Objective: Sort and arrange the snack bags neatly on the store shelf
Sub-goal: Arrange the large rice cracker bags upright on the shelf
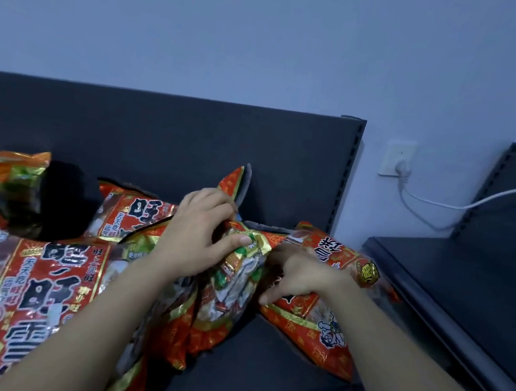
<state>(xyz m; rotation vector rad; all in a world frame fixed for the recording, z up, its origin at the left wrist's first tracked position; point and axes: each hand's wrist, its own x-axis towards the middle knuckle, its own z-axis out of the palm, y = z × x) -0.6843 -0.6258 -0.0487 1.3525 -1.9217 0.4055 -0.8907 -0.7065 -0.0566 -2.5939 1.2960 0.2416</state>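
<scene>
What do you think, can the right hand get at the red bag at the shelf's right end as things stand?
Probably yes: the right hand rests on the right-end bag, fingers curled at its left edge; nothing lies on it, and the left hand grips the middle bag instead.

left grip (197, 236): bare | right grip (299, 272): bare | forearms (90, 321): bare, unsleeved

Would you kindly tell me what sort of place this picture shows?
Probably a small shop's aisle or stockroom. A dark grey metal store shelf with a slotted upright holds a pile of red-and-gold foil snack bags, and a second dark shelf unit stands to the right against a plain wall.
</scene>
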